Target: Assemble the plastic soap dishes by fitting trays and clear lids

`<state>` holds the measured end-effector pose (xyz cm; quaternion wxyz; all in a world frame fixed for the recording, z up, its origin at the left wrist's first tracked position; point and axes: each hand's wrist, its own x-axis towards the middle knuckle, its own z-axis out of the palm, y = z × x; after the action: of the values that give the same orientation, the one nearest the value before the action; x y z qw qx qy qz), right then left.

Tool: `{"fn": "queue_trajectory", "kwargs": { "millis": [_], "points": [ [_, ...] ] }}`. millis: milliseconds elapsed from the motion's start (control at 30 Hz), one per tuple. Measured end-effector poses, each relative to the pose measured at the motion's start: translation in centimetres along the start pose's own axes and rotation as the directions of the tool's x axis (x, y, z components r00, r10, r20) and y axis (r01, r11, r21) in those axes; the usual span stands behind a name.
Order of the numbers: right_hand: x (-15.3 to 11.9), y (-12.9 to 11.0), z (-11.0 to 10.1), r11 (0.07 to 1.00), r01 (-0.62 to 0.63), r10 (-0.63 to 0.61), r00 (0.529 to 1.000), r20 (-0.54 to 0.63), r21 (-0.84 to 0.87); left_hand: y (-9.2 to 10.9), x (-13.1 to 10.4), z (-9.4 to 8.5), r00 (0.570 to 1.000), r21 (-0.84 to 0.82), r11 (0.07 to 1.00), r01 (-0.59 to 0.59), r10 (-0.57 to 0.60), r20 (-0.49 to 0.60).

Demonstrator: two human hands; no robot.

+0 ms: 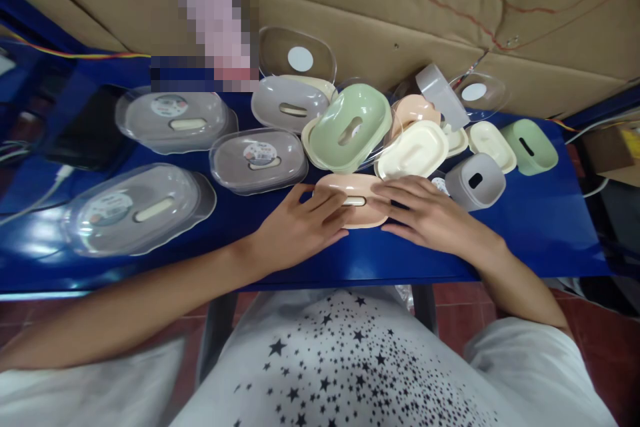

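Head view: left hand point(295, 225) and right hand point(431, 215), grip loosely unclosed, touch the peach oval piece point(349, 183).

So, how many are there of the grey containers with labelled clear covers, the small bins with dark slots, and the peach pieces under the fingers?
Label-covered grey containers: 3
Dark-slotted bins: 2
Peach piece under the fingers: 1
Total: 6

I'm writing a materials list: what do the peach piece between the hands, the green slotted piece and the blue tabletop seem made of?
Peach piece: probably moulded plastic, glossy, judging by its even colour and rounded edges.
Green slotted piece: likely plastic too, with a soft sheen and curved rim.
Blue tabletop: smooth and glossy, showing bright reflections; painted metal or laminate, unclear which.
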<state>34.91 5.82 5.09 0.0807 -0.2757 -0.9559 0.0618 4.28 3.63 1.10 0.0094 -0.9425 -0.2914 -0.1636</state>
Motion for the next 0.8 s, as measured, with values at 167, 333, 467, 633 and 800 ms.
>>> {"fn": "queue_trajectory", "kwargs": {
  "millis": [167, 333, 467, 633, 800],
  "points": [
    [-3.6, 1.6, -3.9, 0.941, -0.338, 0.338, 0.941, -0.015, 0.003, -0.3, -0.3, -0.9, 0.992, -0.184, 0.979, -0.083, 0.098, 0.076],
    [-5.3, 2.4, -2.0, 0.866, -0.454, 0.46, 0.888, -0.022, -0.21, -1.3, -0.1, -1.1, 0.989, -0.185, 0.983, 0.013, 0.014, 0.148],
    [-4.3, 1.4, -0.7, 0.901, -0.408, 0.419, 0.907, 0.05, -0.149, -2.0, -0.1, -1.1, 0.99, -0.151, 0.988, 0.028, -0.007, 0.143],
    [-4.6, 1.4, -1.6, 0.935, -0.354, 0.351, 0.919, 0.182, -0.014, -2.1, -0.1, -1.4, 0.986, -0.184, 0.981, 0.061, -0.031, 0.162],
    [-5.0, 2.3, -3.5, 0.947, -0.281, 0.25, 0.949, 0.19, 0.158, -2.0, 0.0, -1.0, 0.977, -0.26, 0.956, 0.139, -0.089, 0.193]
  ]
}}
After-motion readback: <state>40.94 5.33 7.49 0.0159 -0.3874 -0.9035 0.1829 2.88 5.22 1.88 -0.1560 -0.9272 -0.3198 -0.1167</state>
